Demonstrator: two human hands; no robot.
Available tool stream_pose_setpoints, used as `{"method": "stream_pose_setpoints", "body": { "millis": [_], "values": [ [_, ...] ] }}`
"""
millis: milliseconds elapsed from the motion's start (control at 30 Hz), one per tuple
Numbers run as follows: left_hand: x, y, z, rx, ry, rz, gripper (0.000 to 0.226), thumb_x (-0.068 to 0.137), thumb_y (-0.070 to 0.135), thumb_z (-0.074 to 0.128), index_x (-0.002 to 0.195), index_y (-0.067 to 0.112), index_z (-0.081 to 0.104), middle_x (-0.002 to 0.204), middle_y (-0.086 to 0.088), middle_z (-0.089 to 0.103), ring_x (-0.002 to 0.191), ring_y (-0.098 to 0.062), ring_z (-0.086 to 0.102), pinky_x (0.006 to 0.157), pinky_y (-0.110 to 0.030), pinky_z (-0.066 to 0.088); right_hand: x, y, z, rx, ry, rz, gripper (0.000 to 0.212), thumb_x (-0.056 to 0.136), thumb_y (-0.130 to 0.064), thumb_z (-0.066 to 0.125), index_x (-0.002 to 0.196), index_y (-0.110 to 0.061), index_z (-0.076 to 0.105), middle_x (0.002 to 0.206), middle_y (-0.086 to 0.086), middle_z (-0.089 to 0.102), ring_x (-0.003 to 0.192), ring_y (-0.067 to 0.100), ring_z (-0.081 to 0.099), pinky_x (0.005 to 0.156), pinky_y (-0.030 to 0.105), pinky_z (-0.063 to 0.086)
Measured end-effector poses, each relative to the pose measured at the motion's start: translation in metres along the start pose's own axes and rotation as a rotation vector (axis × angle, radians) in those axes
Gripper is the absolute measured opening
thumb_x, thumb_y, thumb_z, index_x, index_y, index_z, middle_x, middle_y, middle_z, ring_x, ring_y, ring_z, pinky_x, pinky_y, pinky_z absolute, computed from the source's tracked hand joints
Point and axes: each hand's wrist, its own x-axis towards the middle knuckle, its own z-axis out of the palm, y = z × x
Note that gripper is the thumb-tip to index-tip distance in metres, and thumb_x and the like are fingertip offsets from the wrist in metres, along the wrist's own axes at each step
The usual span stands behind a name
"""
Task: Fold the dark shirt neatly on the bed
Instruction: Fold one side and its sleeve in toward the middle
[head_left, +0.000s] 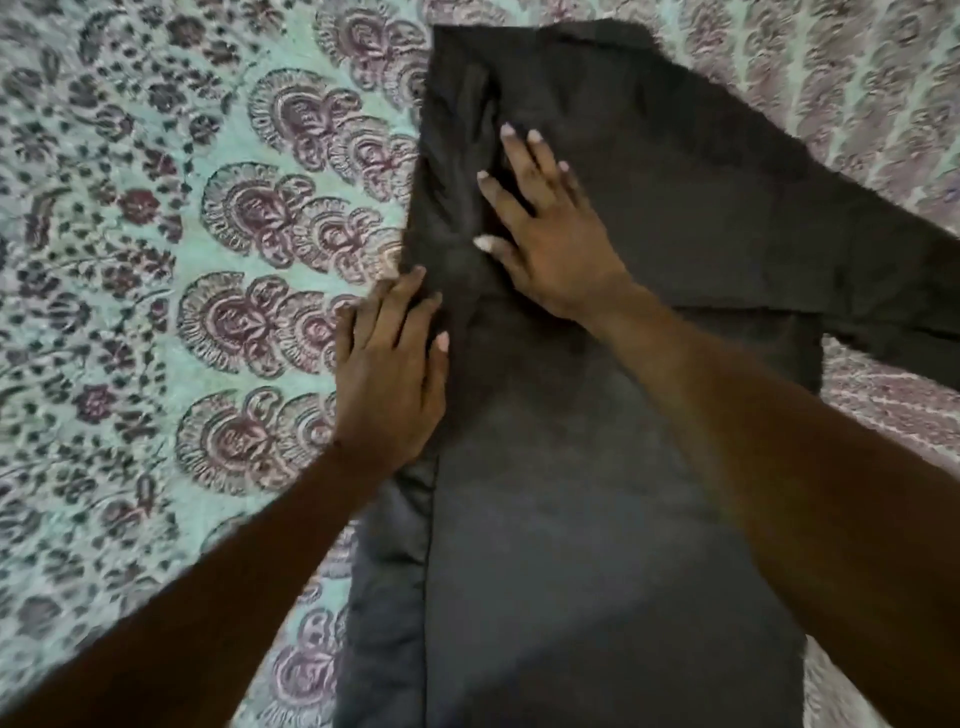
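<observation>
Left hand (390, 384), right hand (551, 247), one shirt (571, 545)

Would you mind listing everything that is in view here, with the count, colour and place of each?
dark shirt: one, dark grey to black, spread flat on the bed from top centre down to the bottom edge
sleeve: one in view, same dark cloth, reaching out to the right edge
bedspread: one, pale green with a maroon and dark floral print on the left, pinkish pattern on the right, under the shirt
left hand: one, fingers straight, resting flat on the shirt's left edge, partly over the bedspread, mid-frame
right hand: one, fingers spread, pressing flat on the shirt, upper centre
</observation>
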Motion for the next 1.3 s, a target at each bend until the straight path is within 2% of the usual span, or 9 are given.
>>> {"method": "stream_pose_setpoints", "body": {
  "millis": [233,367,533,667,933,1033,1133,1200,1300],
  "values": [
    [-0.130,-0.001,-0.020,0.179,-0.312,0.015,0.073,0.104,0.055,0.036,0.164,0.016,0.026,0.175,0.000,0.012,0.160,-0.028,0.017,0.126,-0.054,0.017,-0.021,-0.066,0.014,-0.107,-0.069,-0.228,0.069,0.104,-0.063,0.031,0.161,-0.024,0.031,0.173,0.010,0.012,0.160,0.032,0.009,0.126,0.057,0.018],
    [-0.150,0.013,-0.016,0.195,-0.332,0.015,0.080,0.102,0.062,0.036,0.165,0.016,0.018,0.175,0.003,0.004,0.162,-0.022,0.002,0.125,-0.051,0.006,-0.043,-0.074,0.007,-0.164,-0.073,-0.248,0.067,0.104,-0.064,0.030,0.163,-0.032,0.026,0.174,0.008,0.010,0.160,0.031,0.007,0.126,0.057,0.016],
    [-0.152,0.020,-0.014,0.182,-0.355,-0.012,0.081,0.103,0.064,0.029,0.166,0.017,0.011,0.176,0.002,-0.002,0.162,-0.020,-0.004,0.124,-0.055,0.009,-0.083,-0.093,0.011,-0.164,-0.140,-0.361,0.062,0.105,-0.062,0.028,0.162,-0.041,0.020,0.174,0.004,0.006,0.161,0.029,0.005,0.126,0.056,0.018],
    [-0.180,0.011,-0.025,0.185,-0.362,0.069,0.078,0.103,0.062,0.030,0.165,0.015,0.019,0.175,-0.003,0.010,0.162,-0.025,0.004,0.127,-0.053,0.012,-0.125,-0.111,0.019,-0.153,-0.115,-0.282,0.059,0.106,-0.061,0.024,0.162,-0.045,0.018,0.174,0.001,0.012,0.160,0.027,0.011,0.124,0.056,0.023],
    [-0.288,0.001,-0.042,0.199,-0.455,0.203,0.078,0.103,0.061,0.035,0.166,0.019,0.016,0.175,0.001,0.003,0.162,-0.022,0.003,0.126,-0.054,0.017,-0.198,-0.123,0.031,-0.204,-0.121,-0.503,0.054,0.107,-0.054,0.029,0.160,-0.050,0.020,0.173,0.000,0.013,0.160,0.027,0.014,0.124,0.058,0.022],
    [-0.308,0.006,-0.045,0.154,-0.472,0.239,0.074,0.104,0.057,0.035,0.166,0.022,0.016,0.175,0.001,0.004,0.162,-0.022,0.004,0.125,-0.053,0.021,-0.201,-0.130,0.027,-0.175,-0.044,-0.375,0.054,0.105,-0.058,0.032,0.158,-0.047,0.029,0.173,0.002,0.017,0.159,0.028,0.016,0.123,0.058,0.023],
    [-0.317,0.007,-0.048,0.090,-0.453,0.291,0.068,0.107,0.048,0.035,0.165,0.018,0.020,0.175,-0.002,0.009,0.162,-0.022,0.006,0.128,-0.048,0.018,-0.191,-0.149,0.019,-0.128,-0.020,-0.197,0.061,0.103,-0.064,0.030,0.160,-0.043,0.027,0.173,0.003,0.013,0.160,0.028,0.012,0.124,0.059,0.021],
    [-0.321,0.007,-0.049,0.065,-0.389,0.316,0.061,0.107,0.039,0.036,0.163,0.013,0.029,0.174,-0.005,0.016,0.161,-0.023,0.012,0.129,-0.044,0.020,-0.190,-0.168,0.025,-0.106,-0.041,-0.182,0.064,0.102,-0.064,0.032,0.161,-0.040,0.027,0.174,0.003,0.012,0.160,0.029,0.011,0.124,0.060,0.020],
    [-0.326,0.002,-0.051,0.154,-0.314,0.196,0.060,0.104,0.029,0.042,0.161,0.011,0.033,0.173,-0.006,0.017,0.161,-0.025,0.016,0.127,-0.046,0.023,-0.213,-0.191,0.047,-0.112,-0.085,-0.200,0.069,0.100,-0.064,0.030,0.163,-0.036,0.023,0.174,0.001,0.011,0.160,0.026,0.010,0.123,0.061,0.020]
  ]
}}
